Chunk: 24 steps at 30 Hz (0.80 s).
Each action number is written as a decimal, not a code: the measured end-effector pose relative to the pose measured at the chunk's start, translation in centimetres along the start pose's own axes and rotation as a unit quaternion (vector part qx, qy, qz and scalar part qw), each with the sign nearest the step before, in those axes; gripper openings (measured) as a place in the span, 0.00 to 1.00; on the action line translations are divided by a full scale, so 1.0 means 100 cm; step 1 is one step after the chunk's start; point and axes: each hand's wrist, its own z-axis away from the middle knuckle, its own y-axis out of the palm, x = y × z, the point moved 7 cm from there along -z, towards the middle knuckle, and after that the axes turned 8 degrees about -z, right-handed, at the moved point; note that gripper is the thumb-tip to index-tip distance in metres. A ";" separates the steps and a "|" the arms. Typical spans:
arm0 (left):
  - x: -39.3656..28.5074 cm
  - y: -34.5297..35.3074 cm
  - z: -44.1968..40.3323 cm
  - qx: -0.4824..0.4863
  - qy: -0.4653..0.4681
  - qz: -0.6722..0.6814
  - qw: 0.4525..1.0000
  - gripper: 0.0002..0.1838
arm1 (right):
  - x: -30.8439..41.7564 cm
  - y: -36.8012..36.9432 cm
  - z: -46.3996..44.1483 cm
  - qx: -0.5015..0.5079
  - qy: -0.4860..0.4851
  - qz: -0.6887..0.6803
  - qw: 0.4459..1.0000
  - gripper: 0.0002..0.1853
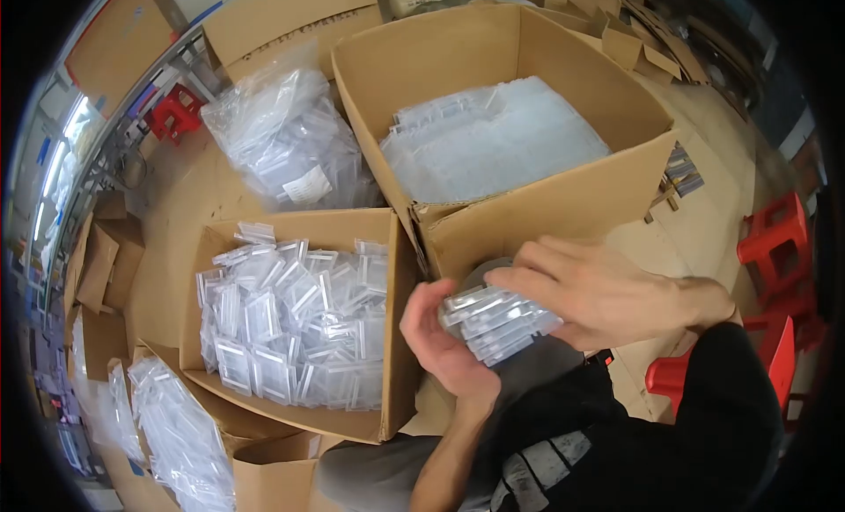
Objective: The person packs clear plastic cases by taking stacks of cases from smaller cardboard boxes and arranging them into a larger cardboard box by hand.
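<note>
A small stack of clear plastic cases [500, 325] is held between my two hands above my lap. My left hand [453, 345] cups the stack's left end, its fingers curved up beside it. From the right, my right hand [585, 292] grips the stack, with fingers across the top and the thumb side partly hidden. To the left stands a smaller cardboard box [400, 336] with many loose clear plastic cases [264, 314] lying jumbled inside. Behind my hands, a larger cardboard box [563, 195] contains clear plastic pieces [497, 138] packed in neat rows.
A clear bag [282, 133] full of plastic pieces sits behind the smaller box. Another filled bag [180, 428] lies at lower left beside an open carton [273, 477]. Red stools [775, 248] stand at right, another red stool [174, 111] at back left. Flattened cardboard [642, 45] lies behind.
</note>
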 end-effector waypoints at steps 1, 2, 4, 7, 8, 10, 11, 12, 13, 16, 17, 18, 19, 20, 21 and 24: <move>0.010 -0.002 0.000 -0.003 0.001 -0.010 1.000 0.30 | -0.001 0.003 -0.002 0.001 -0.004 0.003 1.000 0.34; 0.019 -0.002 0.001 -0.004 0.003 -0.020 1.000 0.34 | -0.005 0.009 -0.004 -0.022 0.000 0.006 1.000 0.34; 0.027 0.010 0.007 0.046 -0.100 0.061 0.992 0.34 | -0.004 0.023 -0.003 -0.047 0.007 0.004 0.999 0.34; 0.033 0.013 0.007 0.031 -0.129 0.077 0.988 0.33 | -0.004 0.032 -0.004 -0.065 0.019 0.030 0.997 0.33; 0.030 0.014 0.005 0.046 -0.119 0.068 0.990 0.35 | -0.011 0.029 -0.005 -0.051 0.036 0.004 0.998 0.33; 0.022 0.011 -0.002 0.052 -0.080 0.056 0.994 0.38 | -0.017 0.011 -0.007 -0.031 0.059 -0.037 0.997 0.32; 0.015 0.005 -0.009 0.043 -0.047 0.034 0.997 0.37 | -0.016 0.008 -0.008 -0.027 0.055 -0.030 0.998 0.32; 0.004 0.000 -0.013 0.036 -0.019 0.010 0.999 0.37 | -0.012 0.004 -0.006 -0.047 0.024 -0.062 0.997 0.33; 0.007 0.008 -0.009 0.062 -0.061 0.092 0.992 0.37 | -0.007 0.001 -0.003 -0.071 -0.005 -0.097 0.993 0.35; 0.045 0.012 0.009 0.115 -0.168 0.092 0.975 0.32 | -0.009 0.011 -0.006 -0.144 0.011 0.021 0.989 0.39; 0.054 0.008 0.012 0.114 -0.166 0.093 0.975 0.32 | -0.009 0.009 -0.007 -0.143 0.009 0.022 0.989 0.39; 0.048 0.003 0.011 0.120 -0.122 0.022 0.985 0.32 | -0.013 0.013 -0.007 -0.101 0.017 0.004 0.995 0.39; 0.041 -0.001 0.008 0.124 -0.076 -0.048 0.988 0.32 | -0.014 0.017 -0.008 -0.058 0.023 -0.013 0.998 0.40; 0.033 -0.003 0.005 0.127 -0.030 -0.117 0.985 0.33 | -0.012 0.016 -0.008 -0.057 0.023 -0.012 0.998 0.40; 0.019 -0.009 0.000 0.089 -0.014 -0.101 0.991 0.32 | -0.012 0.016 -0.008 -0.035 0.040 -0.005 0.999 0.40; 0.002 0.002 -0.002 0.116 0.024 -0.010 0.993 0.35 | -0.010 0.027 -0.013 -0.020 0.032 0.034 0.999 0.40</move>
